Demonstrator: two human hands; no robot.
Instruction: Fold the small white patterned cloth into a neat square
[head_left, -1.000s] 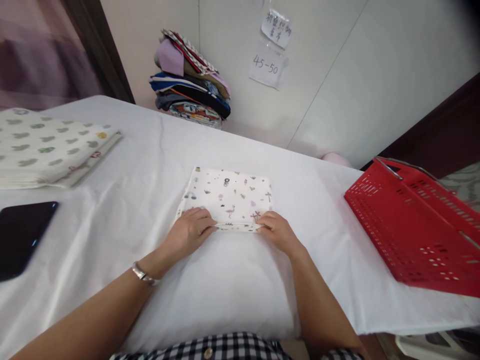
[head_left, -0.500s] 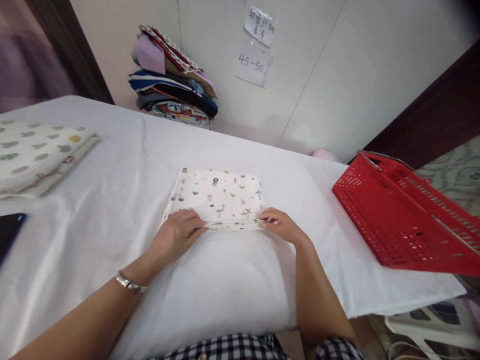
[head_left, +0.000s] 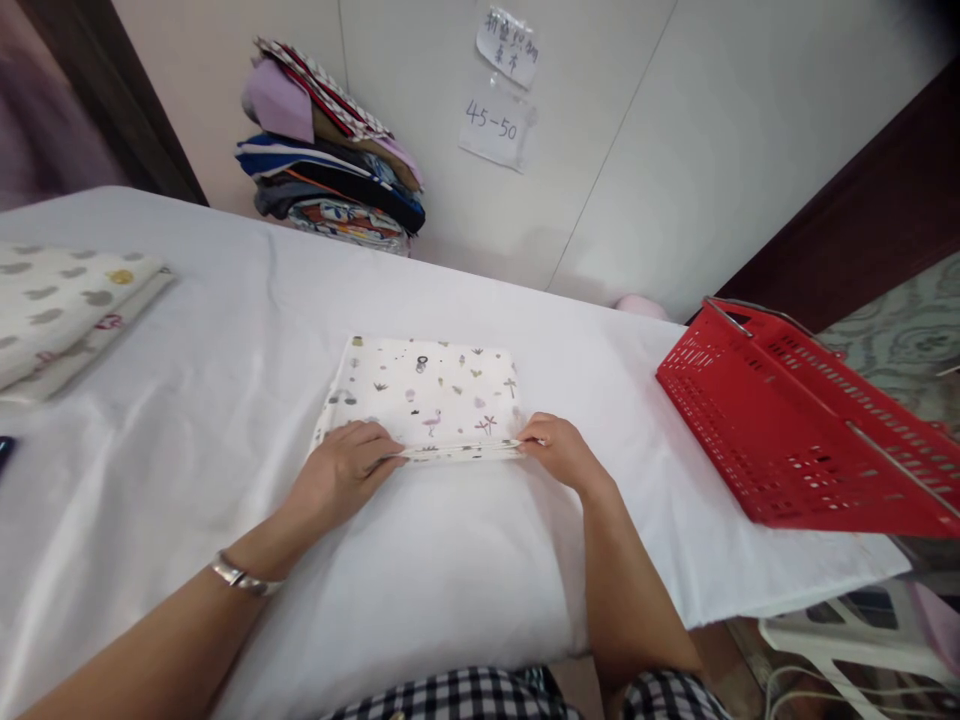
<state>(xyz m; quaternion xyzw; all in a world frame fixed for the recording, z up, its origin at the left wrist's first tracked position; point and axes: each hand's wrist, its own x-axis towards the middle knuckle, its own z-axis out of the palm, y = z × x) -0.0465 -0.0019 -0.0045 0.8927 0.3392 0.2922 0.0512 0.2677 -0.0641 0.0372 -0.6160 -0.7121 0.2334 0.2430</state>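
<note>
Folded cloth [head_left: 424, 392]: white, small printed motifs, flat rectangle on counter [head_left: 225, 330]. Left hand [head_left: 341, 478] and right hand [head_left: 556, 452] each pinch its near edge, grip closed.

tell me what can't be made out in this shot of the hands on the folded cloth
Head view, the only one:
- Fingertips of the left hand and right hand: tucked at the near edge of the folded cloth.
- Inside of the red basket: hidden by its tilted wall.
- Upper wall note: writing too small.
- Patterned fabric: cut by the left edge.
</note>
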